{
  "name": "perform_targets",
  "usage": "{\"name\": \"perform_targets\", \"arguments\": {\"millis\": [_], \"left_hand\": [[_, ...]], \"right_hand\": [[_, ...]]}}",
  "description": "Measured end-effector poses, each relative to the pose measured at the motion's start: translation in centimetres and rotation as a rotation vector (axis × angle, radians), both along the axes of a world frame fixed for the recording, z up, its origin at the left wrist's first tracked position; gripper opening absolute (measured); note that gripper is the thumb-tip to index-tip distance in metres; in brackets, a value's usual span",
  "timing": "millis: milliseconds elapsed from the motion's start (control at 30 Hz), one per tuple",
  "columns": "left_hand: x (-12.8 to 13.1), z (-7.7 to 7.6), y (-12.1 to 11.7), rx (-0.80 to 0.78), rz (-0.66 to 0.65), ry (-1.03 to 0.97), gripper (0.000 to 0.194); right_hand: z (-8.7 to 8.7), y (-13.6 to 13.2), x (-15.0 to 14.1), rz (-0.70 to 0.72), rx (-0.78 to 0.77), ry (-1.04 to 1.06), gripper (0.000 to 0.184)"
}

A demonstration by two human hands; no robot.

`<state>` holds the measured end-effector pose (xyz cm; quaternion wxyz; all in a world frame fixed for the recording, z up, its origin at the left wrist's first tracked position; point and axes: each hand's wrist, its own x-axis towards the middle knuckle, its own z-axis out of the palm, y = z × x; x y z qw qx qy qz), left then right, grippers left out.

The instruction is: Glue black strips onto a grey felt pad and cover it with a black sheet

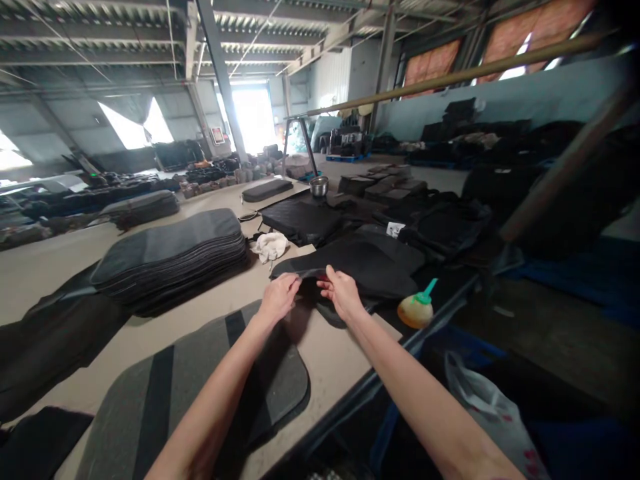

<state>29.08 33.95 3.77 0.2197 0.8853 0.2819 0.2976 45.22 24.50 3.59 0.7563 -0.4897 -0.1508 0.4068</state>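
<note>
- Fabric sheet, black and floppy (370,263), ahead of both hands on the beige-topped desk (323,353)
- Left hand (280,297): fingertips pinched on its near edge
- Right hand (341,293): thumb and fingers apart at that edge
- Round amber bottle, green-nozzled (415,312), right of right hand

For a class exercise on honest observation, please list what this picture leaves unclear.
All in the head view:
- Red spot by the right hand: too small and blurred to identify.
- Underside of the cloth: hidden by its upper face.
- Print on the label: too small to read.
- Grey pad: partly behind the left arm, cut off by the bottom edge.
- Beyond the doorway: lost in glare.
</note>
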Motion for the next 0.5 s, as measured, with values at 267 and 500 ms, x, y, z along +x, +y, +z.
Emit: {"name": "perform_targets", "arguments": {"millis": [267, 500], "left_hand": [[0.8, 3.5, 3.1, -0.116, 0.134, 0.042, 0.017], [0.6, 4.8, 2.2, -0.143, 0.138, 0.062, 0.019]], "right_hand": [[-1.5, -4.0, -0.2, 0.137, -0.081, -0.211, 0.038], [-2.4, -6.1, -1.9, 0.229, -0.055, -0.486, 0.058]]}}
